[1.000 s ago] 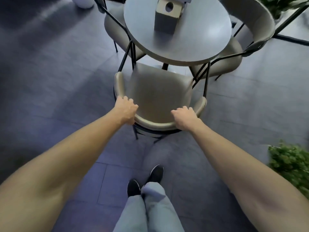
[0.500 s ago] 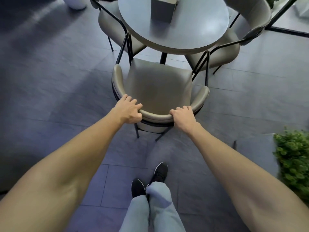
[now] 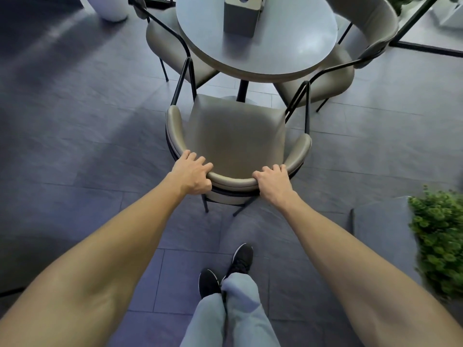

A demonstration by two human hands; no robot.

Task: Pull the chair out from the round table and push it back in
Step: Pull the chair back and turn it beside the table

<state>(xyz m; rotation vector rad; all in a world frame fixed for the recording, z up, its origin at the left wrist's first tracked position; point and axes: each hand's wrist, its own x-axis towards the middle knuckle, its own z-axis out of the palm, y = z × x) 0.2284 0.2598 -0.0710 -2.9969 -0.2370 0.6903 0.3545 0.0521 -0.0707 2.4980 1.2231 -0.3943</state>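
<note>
A beige padded chair (image 3: 236, 131) with a black metal frame stands in front of me, its curved backrest nearest to me. Its whole seat shows, clear of the round grey table (image 3: 273, 46), and the table's black pedestal is visible in the gap between them. My left hand (image 3: 193, 175) grips the backrest's left part, fingers curled over the top edge. My right hand (image 3: 274, 182) grips the backrest's right part the same way.
Two more beige chairs flank the table, one at the left (image 3: 170, 43) and one at the right (image 3: 350, 53). A grey box (image 3: 241, 16) stands on the tabletop. A green plant (image 3: 441, 236) sits at my right, a white pot (image 3: 110, 8) far left. My feet (image 3: 225, 274) stand behind the chair.
The chair has slid toward me, away from the table; its seat, partly under the tabletop before, now shows fully. Both hands kept their grip on the backrest.
</note>
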